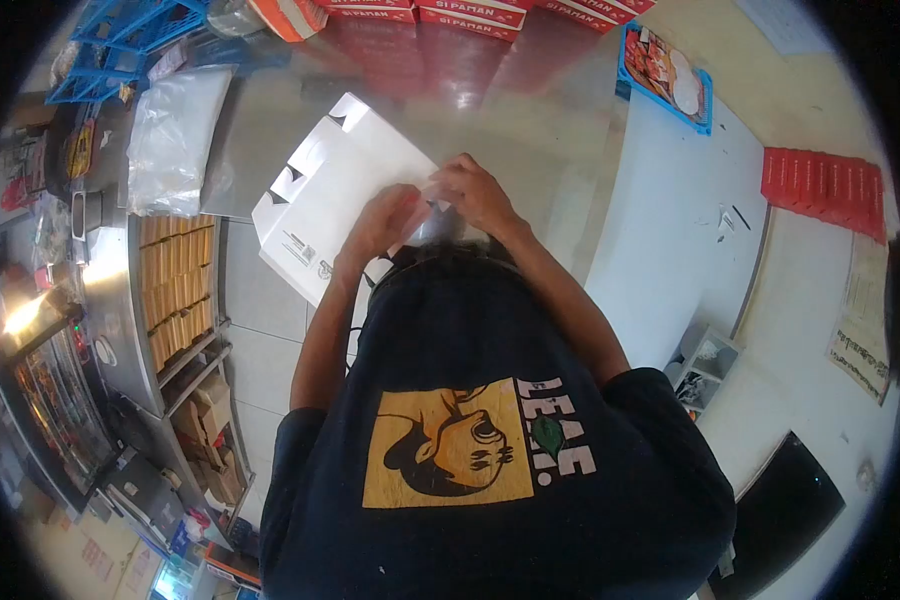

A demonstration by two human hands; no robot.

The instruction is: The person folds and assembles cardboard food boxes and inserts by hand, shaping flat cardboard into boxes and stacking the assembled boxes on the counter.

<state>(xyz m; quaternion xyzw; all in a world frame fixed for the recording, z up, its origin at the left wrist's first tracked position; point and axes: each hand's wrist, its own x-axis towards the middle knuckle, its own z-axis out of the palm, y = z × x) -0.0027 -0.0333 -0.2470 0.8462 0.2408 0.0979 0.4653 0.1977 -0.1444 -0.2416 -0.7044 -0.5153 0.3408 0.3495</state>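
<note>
A white die-cut cardboard sheet point(355, 165) with notches along its far left edge and small printing lies at a slant on the metal counter point(530, 150). My left hand point(385, 220) rests at the sheet's near right edge, its fingers curled and slightly blurred. Close beside it, my right hand point(470, 192) has bent fingers at the sheet's right corner. Both hands seem to pinch the cardboard's edge, partly folded between them; the fingertips are blurred.
Red boxes point(470, 15) line the counter's back. Clear plastic bags point(178, 135) lie at the left, near a blue crate point(120, 50). A blue tray point(667, 80) stands at the back right. Shelves of brown packets point(177, 290) are at lower left.
</note>
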